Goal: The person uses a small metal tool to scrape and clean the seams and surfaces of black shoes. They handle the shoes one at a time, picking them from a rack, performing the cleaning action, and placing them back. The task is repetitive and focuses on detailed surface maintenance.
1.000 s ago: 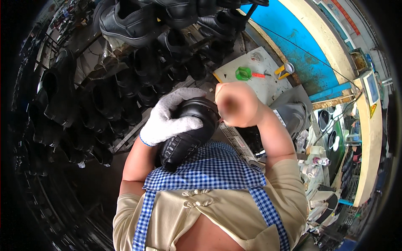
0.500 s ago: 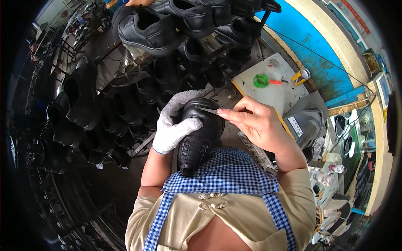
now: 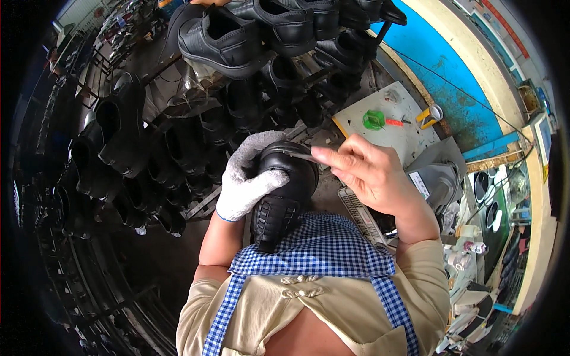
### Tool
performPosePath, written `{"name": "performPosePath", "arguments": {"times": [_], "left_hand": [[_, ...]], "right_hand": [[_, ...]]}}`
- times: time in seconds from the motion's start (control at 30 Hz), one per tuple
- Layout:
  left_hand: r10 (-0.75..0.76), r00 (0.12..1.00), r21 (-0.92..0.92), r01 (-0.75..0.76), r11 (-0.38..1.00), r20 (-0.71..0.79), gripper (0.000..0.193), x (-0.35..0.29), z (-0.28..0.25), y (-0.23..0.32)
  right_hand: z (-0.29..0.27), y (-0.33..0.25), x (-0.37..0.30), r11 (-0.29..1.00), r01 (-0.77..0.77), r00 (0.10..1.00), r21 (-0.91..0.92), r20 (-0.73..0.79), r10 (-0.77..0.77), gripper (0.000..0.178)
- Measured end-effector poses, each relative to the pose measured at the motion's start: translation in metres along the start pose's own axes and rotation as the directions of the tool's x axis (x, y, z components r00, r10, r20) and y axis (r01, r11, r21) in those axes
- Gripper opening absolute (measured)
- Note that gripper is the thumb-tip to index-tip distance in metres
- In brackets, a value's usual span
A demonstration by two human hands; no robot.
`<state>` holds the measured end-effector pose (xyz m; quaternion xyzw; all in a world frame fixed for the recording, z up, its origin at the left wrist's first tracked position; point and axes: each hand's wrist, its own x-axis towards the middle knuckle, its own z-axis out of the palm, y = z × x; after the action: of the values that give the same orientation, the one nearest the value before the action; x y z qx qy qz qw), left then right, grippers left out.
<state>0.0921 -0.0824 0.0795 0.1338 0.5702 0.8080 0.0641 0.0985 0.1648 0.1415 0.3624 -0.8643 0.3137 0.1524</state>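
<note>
Black shoe [image 3: 300,180], glossy, rounded, left hand [image 3: 246,183] clasping it, right hand [image 3: 374,177] pinching thin tool [image 3: 300,155]

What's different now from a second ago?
The right hand, then a blurred fist beside the black shoe, now pinches a slim tool reaching over the shoe's toe. The shoe looks turned slightly more upright in view. The gloved left hand still holds it.

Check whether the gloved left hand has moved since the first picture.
Yes; in the view, the gloved left hand sits farther left of the green container on the white table.
</note>
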Motion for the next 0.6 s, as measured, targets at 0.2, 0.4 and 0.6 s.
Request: {"name": "performPosePath", "arguments": {"times": [0.2, 0.4, 0.6], "left_hand": [[0.001, 1.000, -0.024, -0.001, 1.000, -0.018, 0.064, 0.002, -0.003, -0.001], [0.004, 0.996, 0.001, -0.004, 1.000, -0.089, 0.066, 0.002, -0.006, -0.007], [0.004, 0.995, 0.009, -0.003, 1.000, -0.099, 0.066, -0.002, -0.007, -0.009]], "right_hand": [[0.010, 0.002, -0.008, 1.000, -0.018, 1.000, 0.003, -0.016, 0.018, 0.049], [0.026, -0.001, -0.012, 0.997, -0.075, 0.996, -0.013, -0.055, 0.074, 0.055], [0.021, -0.002, -0.013, 0.989, -0.134, 0.991, 0.063, 0.023, 0.132, 0.049]]}}
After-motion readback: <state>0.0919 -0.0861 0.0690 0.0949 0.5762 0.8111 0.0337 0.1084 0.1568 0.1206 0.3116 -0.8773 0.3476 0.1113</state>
